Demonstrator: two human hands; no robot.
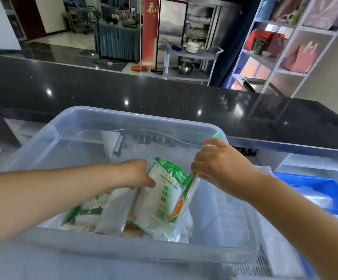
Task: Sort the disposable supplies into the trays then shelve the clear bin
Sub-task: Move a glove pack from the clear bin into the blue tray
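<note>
A pale surface (42, 269) bears the clear bin (135, 116), white slotted tray (251, 265) and blue tray (313, 181).

The clear bin (135, 117) is open-topped, its far half bare for a hand to enter. Packets (111, 215) crowd the near left; clear bags (220, 215) seem to fill the right. The black desk (164, 93) rises behind the far wall.

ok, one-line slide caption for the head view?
Inside the clear bin, left hand grips a green-printed packet, right hand pinches an orange-marked packet; blue tray at right.
</note>
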